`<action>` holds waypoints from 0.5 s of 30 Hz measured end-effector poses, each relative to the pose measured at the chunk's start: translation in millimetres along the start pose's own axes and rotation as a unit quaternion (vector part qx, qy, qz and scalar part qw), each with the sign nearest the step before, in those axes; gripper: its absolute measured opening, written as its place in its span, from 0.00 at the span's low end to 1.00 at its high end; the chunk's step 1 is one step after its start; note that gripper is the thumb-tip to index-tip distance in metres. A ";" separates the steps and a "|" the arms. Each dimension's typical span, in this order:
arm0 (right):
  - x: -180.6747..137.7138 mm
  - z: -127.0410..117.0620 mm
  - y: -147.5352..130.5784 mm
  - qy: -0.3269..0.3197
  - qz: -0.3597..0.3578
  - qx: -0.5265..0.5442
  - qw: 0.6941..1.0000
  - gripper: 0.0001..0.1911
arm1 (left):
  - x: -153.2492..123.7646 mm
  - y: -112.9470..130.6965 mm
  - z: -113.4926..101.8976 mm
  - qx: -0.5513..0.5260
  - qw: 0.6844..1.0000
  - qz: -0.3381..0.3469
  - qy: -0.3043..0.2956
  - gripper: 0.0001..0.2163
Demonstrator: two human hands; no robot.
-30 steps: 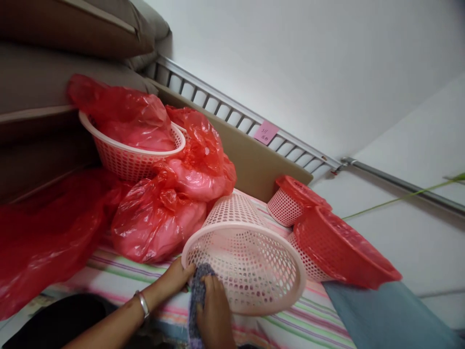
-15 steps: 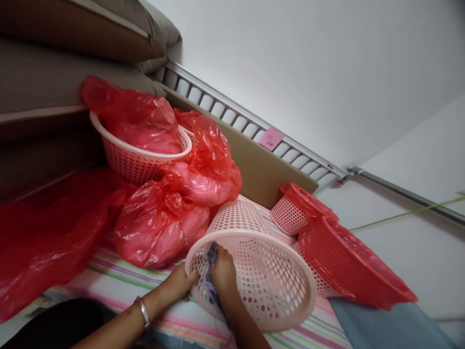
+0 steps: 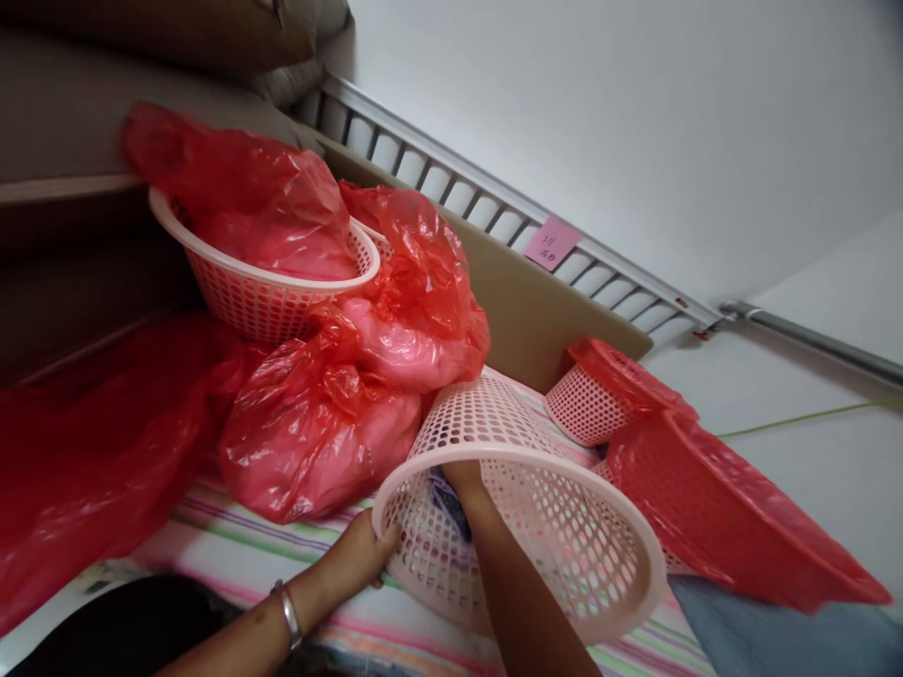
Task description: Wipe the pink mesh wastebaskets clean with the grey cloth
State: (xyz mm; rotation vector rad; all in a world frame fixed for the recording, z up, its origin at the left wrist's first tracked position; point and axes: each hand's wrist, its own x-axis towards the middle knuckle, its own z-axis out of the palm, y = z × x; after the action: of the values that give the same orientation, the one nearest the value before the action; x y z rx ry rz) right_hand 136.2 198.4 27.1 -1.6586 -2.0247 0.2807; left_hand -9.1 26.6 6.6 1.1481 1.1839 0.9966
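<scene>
Right hand: moved deeper since 0.5 s ago, from just inside the opening to partly out of sight behind the upper rim; hidden at the fingers, so cannot tell whether spread or pinching.
Purple-grey cloth: carried farther in too; bunched directly beneath the palm, near the left inner wall.
Pale pink basket: lying on its side on the striped sheet, toward the sheet's right edge; opening close to the near edge.
Long axis: running from the far edge toward the near edge, slanting slightly rightward; widening steadily from narrow base to broad round mouth.
Pointing: mouth-first toward the person, base-first toward the beige board along the far edge.
Left hand: pinching the left side of the rim between thumb and fingers, with the thumb lapped over the front.
Silver bracelet: circling the left wrist.
Red bags: heaped just left of the basket's base; cannot tell whether touching.
White basket: tilted behind those bags, stuffed with red plastic.
Red-covered baskets: 2, near the right edge of the sheet.
Pink note: stuck on the rail beyond the board.
</scene>
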 end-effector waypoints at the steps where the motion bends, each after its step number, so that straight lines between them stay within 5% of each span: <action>1: -8.9 -2.0 -3.5 -0.013 0.005 -0.011 1.000 0.12 | -0.3 0.1 -0.1 0.000 1.000 0.005 0.003 0.20; 10: -172.1 -18.5 -35.7 -0.056 -0.038 -0.054 0.996 0.25 | 0.5 -6.6 5.2 -0.001 1.000 -0.008 0.028 0.16; 15: -203.1 -35.7 -39.6 -0.087 -0.056 -0.021 0.994 0.24 | -6.1 15.6 -12.3 -0.002 0.997 0.057 0.049 0.15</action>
State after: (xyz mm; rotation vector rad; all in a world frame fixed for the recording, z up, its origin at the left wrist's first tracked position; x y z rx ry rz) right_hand 146.4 -11.4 25.1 -1.5867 -2.2570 0.3572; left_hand -22.0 24.8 22.7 1.1856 1.2040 1.1533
